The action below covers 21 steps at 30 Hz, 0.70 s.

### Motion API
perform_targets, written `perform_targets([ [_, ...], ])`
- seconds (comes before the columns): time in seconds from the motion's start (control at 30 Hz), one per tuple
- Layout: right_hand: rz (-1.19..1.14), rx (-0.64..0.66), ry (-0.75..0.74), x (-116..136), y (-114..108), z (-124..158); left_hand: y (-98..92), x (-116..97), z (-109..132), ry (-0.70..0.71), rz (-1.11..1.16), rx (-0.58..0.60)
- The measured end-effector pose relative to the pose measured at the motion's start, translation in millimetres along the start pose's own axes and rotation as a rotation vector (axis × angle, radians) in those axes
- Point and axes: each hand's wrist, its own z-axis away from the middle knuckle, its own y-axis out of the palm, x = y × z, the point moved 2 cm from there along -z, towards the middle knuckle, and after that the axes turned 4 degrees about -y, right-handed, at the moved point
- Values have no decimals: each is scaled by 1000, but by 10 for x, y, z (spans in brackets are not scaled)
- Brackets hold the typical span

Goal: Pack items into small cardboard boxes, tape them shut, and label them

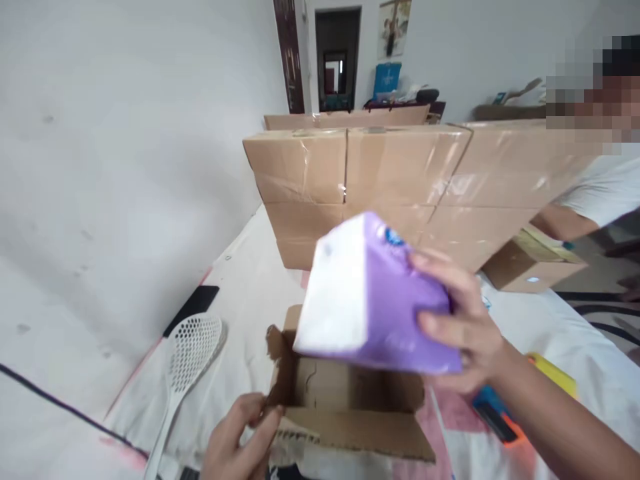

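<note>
My right hand [463,327] is closed around a purple and white tissue pack [370,297], which hangs tilted just above an open brown cardboard box [345,407]. My left hand [240,437] pinches the box's near left flap, thumb and fingers pressed on the cardboard edge. The inside of the box looks bare where it shows.
A white slotted spoon [185,363] and a black phone [193,308] lie at the left on the white cloth. Taped cartons [380,173] are stacked behind. Another person's arm [565,223] reaches over a small box [533,267] at right. An orange-blue tool [497,413] lies near my right forearm.
</note>
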Motion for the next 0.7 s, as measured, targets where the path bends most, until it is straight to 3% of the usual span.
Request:
perform_targets([
  [0.07, -64, 291, 24, 232, -14, 98, 155, -166, -62, 114, 10, 33],
  [0.13, -109, 581, 133, 376, 128, 265, 262, -296, -94, 154, 18, 65],
  [0.2, -116, 740, 246, 430, 314, 470, 313, -382, -86, 148, 23, 62],
  [0.3, -110, 789, 321, 424, 515, 745, 320, -424, -37, 80, 18, 50],
  [0.43, -12, 797, 328, 443, 578, 892, 291, -421, 7, 30, 62, 49],
  [0.57, 66, 817, 394, 426, 679, 794, 277, -405, 16, 37, 85, 31],
  [0.7, 132, 1047, 446, 318, 998, 591, 345, -298, 77, 65, 96, 9],
])
